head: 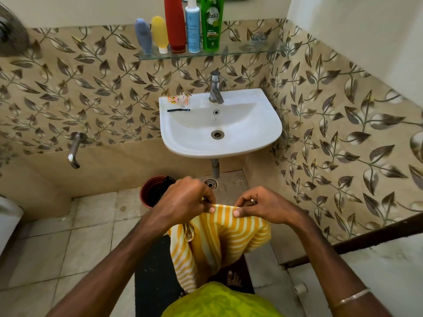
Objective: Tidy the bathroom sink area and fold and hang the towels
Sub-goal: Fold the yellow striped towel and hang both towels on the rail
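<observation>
Pinching the top edge of a striped yellow towel point(219, 236), the left hand point(185, 197) and right hand point(267, 205) are holding it up in front of the person, thumbs pressing the cloth against curled fingers, the two hands near each other but not touching; the towel is hanging down from them in loose folds over a dark mat point(151, 271) on the tiled floor, well below the sink point(263, 131). On the sink's left rim small packets point(179, 99) are lying beside a thin dark razor point(177, 110); the tap point(216, 88) is standing at the back of the basin. Above, a glass shelf point(251, 50) is carrying five bottles: grey point(143, 35), yellow point(159, 33), red point(175, 24), pale blue point(192, 26) and green point(212, 24), standing close in a row. A dark red bucket point(151, 191) is sitting on the floor just beyond the left hand.
</observation>
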### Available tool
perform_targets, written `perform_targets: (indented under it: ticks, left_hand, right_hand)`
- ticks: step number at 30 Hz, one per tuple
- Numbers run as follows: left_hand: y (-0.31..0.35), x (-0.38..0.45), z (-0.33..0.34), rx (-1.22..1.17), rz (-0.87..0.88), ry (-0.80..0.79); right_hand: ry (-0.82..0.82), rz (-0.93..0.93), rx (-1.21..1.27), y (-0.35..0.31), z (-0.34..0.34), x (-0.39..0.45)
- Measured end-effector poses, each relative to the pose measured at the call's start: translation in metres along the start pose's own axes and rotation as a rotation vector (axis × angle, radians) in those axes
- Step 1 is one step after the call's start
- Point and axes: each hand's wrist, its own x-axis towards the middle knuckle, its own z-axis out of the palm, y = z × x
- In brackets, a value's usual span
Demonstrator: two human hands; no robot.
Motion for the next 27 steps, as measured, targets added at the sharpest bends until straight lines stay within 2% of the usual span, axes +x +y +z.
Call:
perform_targets:
  ticks: [6,11,15,23,27]
  left_hand:
    - [-0.004,-0.001,-0.002,0.053,-0.020,-0.004]
    - [0.006,-0.002,0.006,-0.038,0.046,-0.069]
    - [0.012,-0.001,0.007,-0.083,0.086,-0.029]
    - [0.017,0.000,-0.002,-0.108,0.057,-0.009]
    - [0.014,-0.003,-0.004,-0.127,0.039,-0.017]
  right_hand:
    - [0.002,-0.054,-0.068,-0.013,0.001,0.002]
    - [-0.026,-0.126,-0.101,-0.022,0.004,0.004]
    - [-0.035,-0.148,-0.069,-0.026,0.003,0.004]
    - [-0.150,0.000,-0.017,-0.015,-0.007,-0.002]
    - [-0.137,0.049,-0.010,-0.008,-0.011,-0.006]
